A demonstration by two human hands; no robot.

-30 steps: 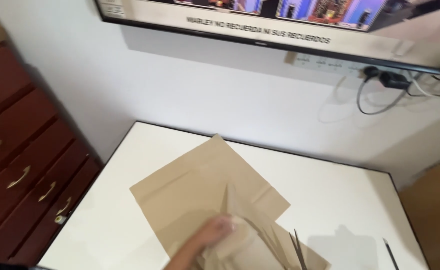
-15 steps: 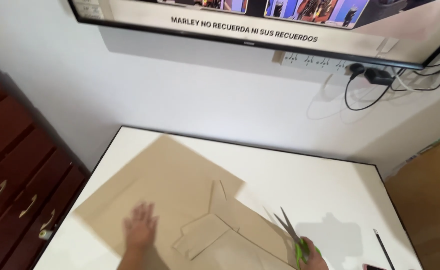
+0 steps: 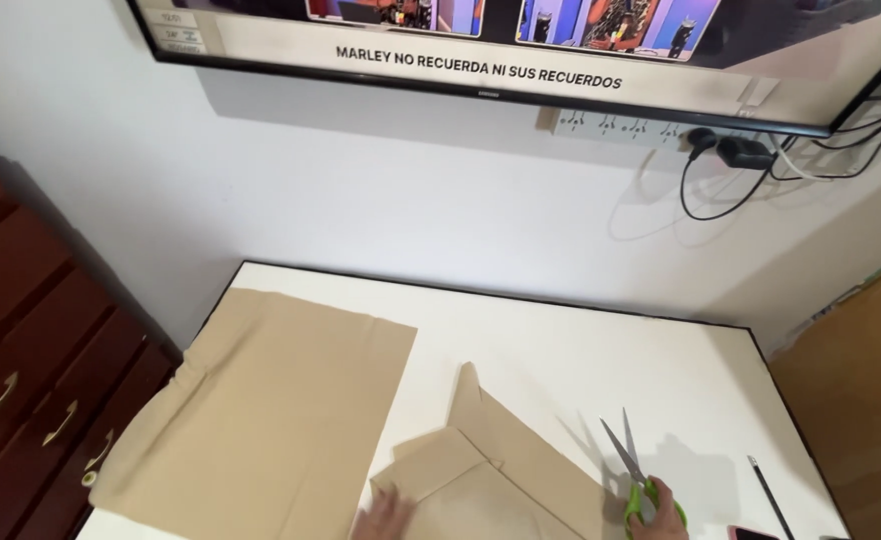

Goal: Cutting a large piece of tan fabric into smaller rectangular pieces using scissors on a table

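A large brown paper sheet (image 3: pixel 271 410) lies flat on the left of the white table (image 3: pixel 581 350), its left edge hanging over the table side. A second, folded and cut brown paper piece (image 3: pixel 501 470) lies at the bottom centre. My left hand (image 3: pixel 386 520) rests at this piece's left corner, only the fingers showing at the frame's bottom edge. My right hand (image 3: pixel 661 512) holds green-handled scissors (image 3: pixel 629 468), blades slightly apart and pointing up-left, just right of the cut piece.
A black pencil (image 3: pixel 769 495) and the corner of a phone (image 3: pixel 756 533) lie at the table's lower right. A dark wooden dresser (image 3: pixel 31 370) stands left. A wall-mounted screen (image 3: pixel 521 50), power strip (image 3: pixel 621 127) and cables hang above.
The large sheet has shifted left and now lies apart from the cut piece. My left hand has moved from the sheet to the cut piece's corner. The view has tilted down slightly.
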